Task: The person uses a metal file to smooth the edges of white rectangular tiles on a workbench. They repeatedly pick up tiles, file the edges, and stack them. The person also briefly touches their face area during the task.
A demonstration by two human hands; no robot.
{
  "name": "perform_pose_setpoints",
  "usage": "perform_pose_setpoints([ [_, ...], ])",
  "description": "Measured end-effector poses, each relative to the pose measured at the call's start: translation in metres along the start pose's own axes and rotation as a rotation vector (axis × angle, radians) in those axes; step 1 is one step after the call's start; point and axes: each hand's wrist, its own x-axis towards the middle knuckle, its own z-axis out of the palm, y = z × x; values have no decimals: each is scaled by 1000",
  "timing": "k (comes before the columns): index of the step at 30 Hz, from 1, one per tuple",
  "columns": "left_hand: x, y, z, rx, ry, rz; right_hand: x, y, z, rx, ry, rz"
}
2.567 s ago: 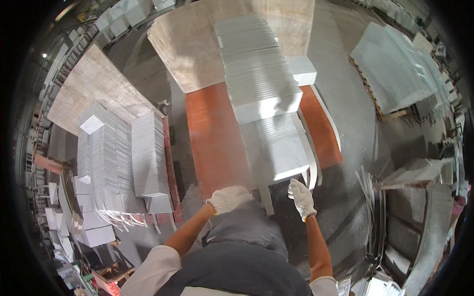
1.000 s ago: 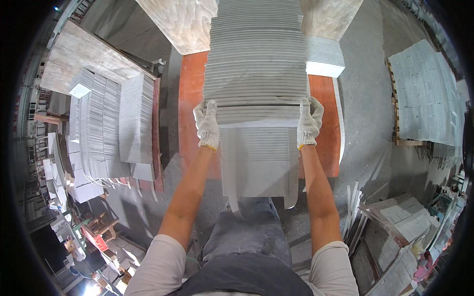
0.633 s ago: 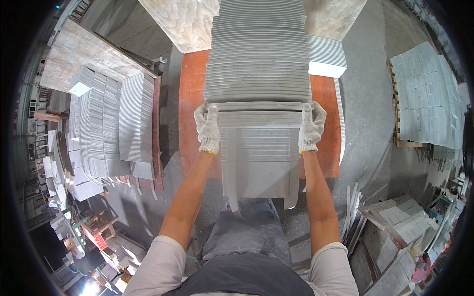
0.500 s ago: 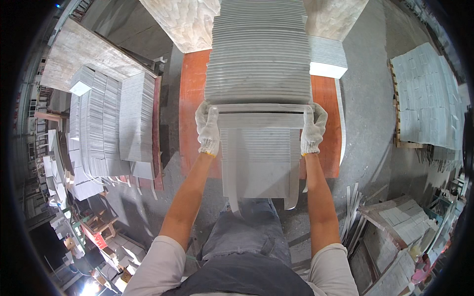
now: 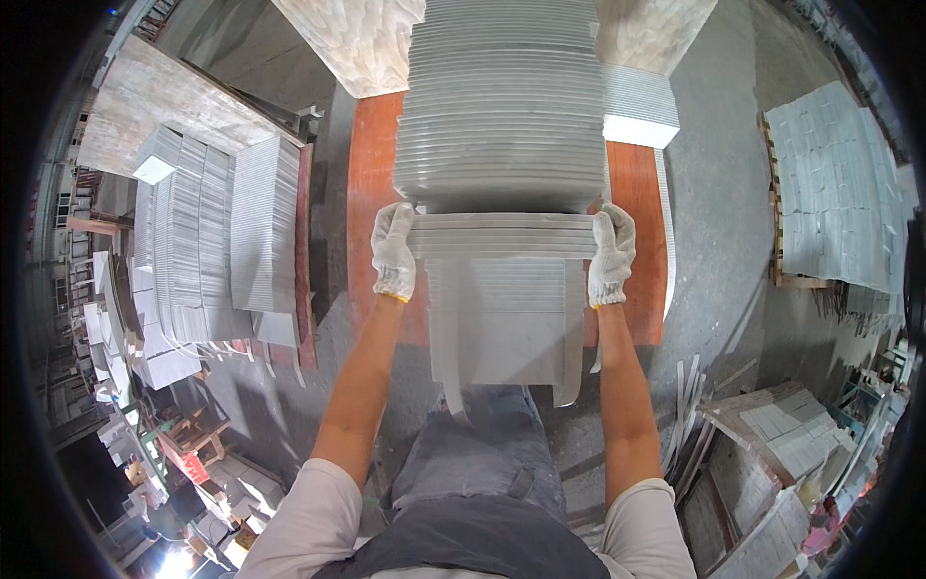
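Both hands are at work on one load. Left hand (image 5: 394,253), in a white knitted glove, closes round the left end of a small group of thin, light-grey, stone-like slabs (image 5: 503,234); right hand (image 5: 612,255), gloved alike, closes round the right end. Hands stand a slab's length apart, roughly level. Fingertips are partly hidden behind the ends, so depth of grip cannot be told.

Position of group: between the hands, edges up, faces together. Just beyond the hands, a dark gap parts it from a long row of matching grey slabs (image 5: 500,116). Nearer the body than the hands lies a lower stack of grey slabs with a flat face (image 5: 497,333); whether the group rests on it or hangs clear cannot be told. An orange-red flat board (image 5: 374,174) shows outside the left hand, and again outside the right.

Judgement: step in hand looks like parting a few slabs from the row as one bundle. Next move seems to call for even inward pressure from both palms, ends kept level, lest a middle slab slip.
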Motion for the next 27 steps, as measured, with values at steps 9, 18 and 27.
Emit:
perform_pose_setpoints([
  [9,-10,8,13,-109,147,-87,2,-18,3,73,10,83],
  [18,-76,-2,14,4,372,-81,26,5,-8,93,-144,70],
  [27,-51,10,1,-8,182,-241,-35,-13,-21,111,50,155],
])
